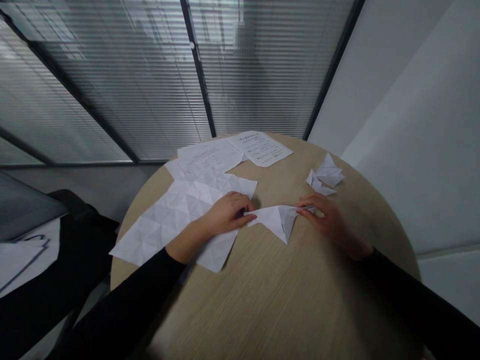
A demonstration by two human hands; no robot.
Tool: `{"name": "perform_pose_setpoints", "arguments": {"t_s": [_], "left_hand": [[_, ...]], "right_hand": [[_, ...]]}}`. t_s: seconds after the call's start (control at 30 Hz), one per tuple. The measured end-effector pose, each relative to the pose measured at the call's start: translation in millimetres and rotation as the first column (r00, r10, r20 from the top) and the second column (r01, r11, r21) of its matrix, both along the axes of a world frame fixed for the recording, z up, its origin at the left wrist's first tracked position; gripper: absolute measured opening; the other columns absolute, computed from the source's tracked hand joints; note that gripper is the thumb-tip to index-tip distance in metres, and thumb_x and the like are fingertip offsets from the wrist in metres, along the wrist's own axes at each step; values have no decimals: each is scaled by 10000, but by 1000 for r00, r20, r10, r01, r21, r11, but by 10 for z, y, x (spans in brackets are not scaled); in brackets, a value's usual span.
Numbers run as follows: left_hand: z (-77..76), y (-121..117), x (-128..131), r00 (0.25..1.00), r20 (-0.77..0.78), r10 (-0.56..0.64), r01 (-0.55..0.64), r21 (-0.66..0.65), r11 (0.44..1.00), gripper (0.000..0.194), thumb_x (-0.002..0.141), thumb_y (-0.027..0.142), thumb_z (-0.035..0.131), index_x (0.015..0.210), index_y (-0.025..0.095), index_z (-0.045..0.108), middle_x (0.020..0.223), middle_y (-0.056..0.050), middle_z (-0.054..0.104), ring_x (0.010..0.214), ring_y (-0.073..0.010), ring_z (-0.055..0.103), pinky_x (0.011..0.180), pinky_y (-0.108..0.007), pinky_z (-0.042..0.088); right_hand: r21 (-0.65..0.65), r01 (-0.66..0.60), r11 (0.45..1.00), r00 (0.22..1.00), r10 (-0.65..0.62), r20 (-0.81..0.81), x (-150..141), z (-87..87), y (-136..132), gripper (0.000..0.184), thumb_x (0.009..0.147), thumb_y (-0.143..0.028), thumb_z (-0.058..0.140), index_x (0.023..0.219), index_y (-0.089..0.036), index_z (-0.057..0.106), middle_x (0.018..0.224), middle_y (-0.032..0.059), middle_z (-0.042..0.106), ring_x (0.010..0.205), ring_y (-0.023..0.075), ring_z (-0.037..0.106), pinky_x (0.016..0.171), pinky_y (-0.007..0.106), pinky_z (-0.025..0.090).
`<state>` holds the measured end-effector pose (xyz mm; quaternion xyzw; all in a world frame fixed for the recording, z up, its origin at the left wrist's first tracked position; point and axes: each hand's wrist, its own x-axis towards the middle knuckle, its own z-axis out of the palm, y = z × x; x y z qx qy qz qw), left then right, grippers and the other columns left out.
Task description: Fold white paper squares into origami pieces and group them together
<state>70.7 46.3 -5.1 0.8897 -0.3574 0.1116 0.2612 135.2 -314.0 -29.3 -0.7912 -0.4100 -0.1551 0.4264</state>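
Note:
Between my two hands stretches a folded piece of white paper [275,219], with a pointed flap hanging down at its middle. My left hand [230,212] pinches its left end, and my right hand [326,217] pinches the right end between thumb and fingers. Under my left wrist and forearm lie creased white sheets [170,215] marked with triangular fold lines. Just beyond my right hand sit several small folded paper pieces [326,175]. The fingertips of my left hand are partly hidden behind the paper.
Printed sheets [258,147] lie at the far side of the round wooden table [270,300]. Glass panels with blinds [157,85] stand behind it, and a white wall [423,150] is on the right. At the left, papers [26,255] rest on something black.

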Motion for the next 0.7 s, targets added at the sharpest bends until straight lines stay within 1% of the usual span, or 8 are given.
{"name": "perform_pose_setpoints", "arguments": {"t_s": [0.1,0.17,0.3,0.37,0.43,0.57,0.63,0.7], "left_hand": [[29,-7,-11,997,57,44,-43,-27,999,288,1193,469,595,1075,236,717,964,-49,783,923,-219,725,935,-418,566],[62,-1,-23,989,133,65,-61,-38,997,246,1207,421,577,1113,239,714,1029,-56,802,975,-222,733,958,-421,561],[102,54,-43,940,313,134,-130,-34,991,155,1189,306,576,1176,279,728,1142,-53,822,1098,-245,728,1025,-458,544],[98,86,-40,921,358,156,-166,-4,986,160,1170,273,576,1152,295,734,1152,-46,823,1129,-258,714,1042,-475,535],[84,104,-23,929,352,117,-148,62,987,165,1146,246,575,1121,287,733,1170,-47,827,1132,-266,702,1043,-477,530],[56,95,28,974,227,-15,-27,182,983,180,1094,201,565,1054,251,734,1176,-63,829,1099,-271,701,1044,-467,525],[53,85,42,989,143,-40,14,173,985,220,1072,167,539,1044,247,743,1149,-58,829,1099,-263,708,1052,-458,523],[60,76,41,996,79,-33,22,135,991,272,1059,139,503,1048,245,753,1141,-52,829,1108,-253,717,1063,-454,519]], "right_hand": [[63,40,997,997,-44,64,-37,86,11,85,1094,-288,758,1022,-323,787,982,47,833,920,297,800,865,497,659],[114,56,992,988,-71,136,-61,117,-9,93,1085,-267,779,1035,-342,801,987,37,846,927,304,803,890,521,656],[163,108,981,954,-148,260,-87,122,-86,169,1071,-239,788,1070,-402,833,1080,19,871,1033,337,807,1054,626,628],[111,117,987,953,-143,268,-72,100,-111,201,1075,-227,766,1081,-414,838,1145,13,876,1097,347,804,1149,671,585],[9,89,996,965,-89,245,-32,67,-111,229,1071,-199,742,1101,-405,835,1199,16,875,1138,347,798,1182,679,562],[-210,-22,977,987,55,150,58,0,-80,257,1024,-138,718,1136,-349,812,1182,49,861,1115,342,792,1087,622,601],[-263,-64,963,990,94,103,81,-20,-79,256,1001,-148,734,1174,-325,801,1204,73,842,1134,346,784,1047,591,611],[-270,-88,959,990,114,79,95,-38,-90,235,1010,-181,748,1196,-315,799,1239,84,825,1165,346,775,1036,568,611]]}}
